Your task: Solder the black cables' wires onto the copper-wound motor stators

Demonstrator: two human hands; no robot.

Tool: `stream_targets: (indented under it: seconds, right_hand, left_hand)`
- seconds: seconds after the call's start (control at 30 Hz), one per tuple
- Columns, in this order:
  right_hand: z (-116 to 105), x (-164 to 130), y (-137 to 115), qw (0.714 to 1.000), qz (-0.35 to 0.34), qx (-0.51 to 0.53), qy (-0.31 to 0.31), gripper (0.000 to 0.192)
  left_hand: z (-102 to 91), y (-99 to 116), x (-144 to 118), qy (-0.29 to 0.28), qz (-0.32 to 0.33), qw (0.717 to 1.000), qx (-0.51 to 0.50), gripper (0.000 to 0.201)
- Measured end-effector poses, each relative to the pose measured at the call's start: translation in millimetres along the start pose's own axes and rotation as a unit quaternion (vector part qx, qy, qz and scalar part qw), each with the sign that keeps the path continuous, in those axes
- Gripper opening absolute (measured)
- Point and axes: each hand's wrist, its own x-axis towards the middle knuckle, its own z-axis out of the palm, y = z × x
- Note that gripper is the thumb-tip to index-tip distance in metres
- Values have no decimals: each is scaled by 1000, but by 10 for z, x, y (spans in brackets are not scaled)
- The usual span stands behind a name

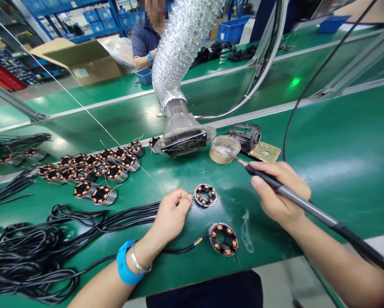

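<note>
Copper-wound stator [206, 204], just below the frame's centre; the left hand [172, 214] pinches thin wire [193, 196] at its edge. Centre right, the right hand [277, 207] grips a soldering iron [307, 207], tip at a round pot [220, 156].

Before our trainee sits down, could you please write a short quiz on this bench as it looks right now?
1. Which hand holds the soldering iron: a) left, b) right?
2. True or false: the left hand is beside a copper-wound ring.
3. Fill in: the iron's tip points at a round ____.

Key:
1. b, the right hand.
2. True.
3. Pot.
</note>
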Motion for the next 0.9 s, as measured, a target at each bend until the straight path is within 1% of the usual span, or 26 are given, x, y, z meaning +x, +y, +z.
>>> stream_targets:
  seconds: [0.03,0.1,0.17,0.2,0.27,0.3,0.37,0.43,0.5,0.57,0.6,0.67,0.77,0.9]
  right_hand:
    - [3,-5,83,1000,10,-30,-2,27]
    - [18,-37,207,997,34,-69,-31,26]
    - [32,-85,242,994,56,-77,-48,26]
    - [39,-109,223,995,65,-70,-36,26]
    - [59,-141,123,997,67,-33,9,30]
    - [77,-144,53,998,55,-5,14,32]
    - [141,-119,-94,998,5,54,-18,31]
    - [243,-60,-218,989,-68,96,-90,23]
    - [365,9,-301,973,-128,112,-159,16]
    - [479,61,-344,958,-166,117,-204,15]
    - [525,73,-354,954,-172,120,-214,15]
    - [586,67,-358,954,-168,129,-213,18]
    - [603,8,-337,959,-144,146,-193,22]
    - [563,-71,-306,964,-122,153,-180,24]
  left_hand:
    - [1,-1,2,0,1,1000,-2,23]
    - [2,-2,1,-1,-3,1000,-13,22]
    - [2,3,-2,-5,-13,999,-34,22]
    - [-2,8,-3,-9,-18,999,-48,22]
    - [-16,21,0,-16,-28,996,-81,24]
    - [-28,28,4,-19,-34,994,-100,27]
    - [-62,42,15,-19,-50,990,-132,32]
    - [-107,55,24,-16,-62,987,-145,36]
    - [-156,69,28,-22,-63,988,-137,36]
    - [-203,87,27,-34,-62,990,-119,33]
    - [-223,98,25,-43,-64,991,-109,32]
    - [-253,118,21,-59,-74,991,-90,28]
    - [-264,139,21,-68,-81,993,-49,21]
    - [-232,140,27,-51,-46,998,-4,17]
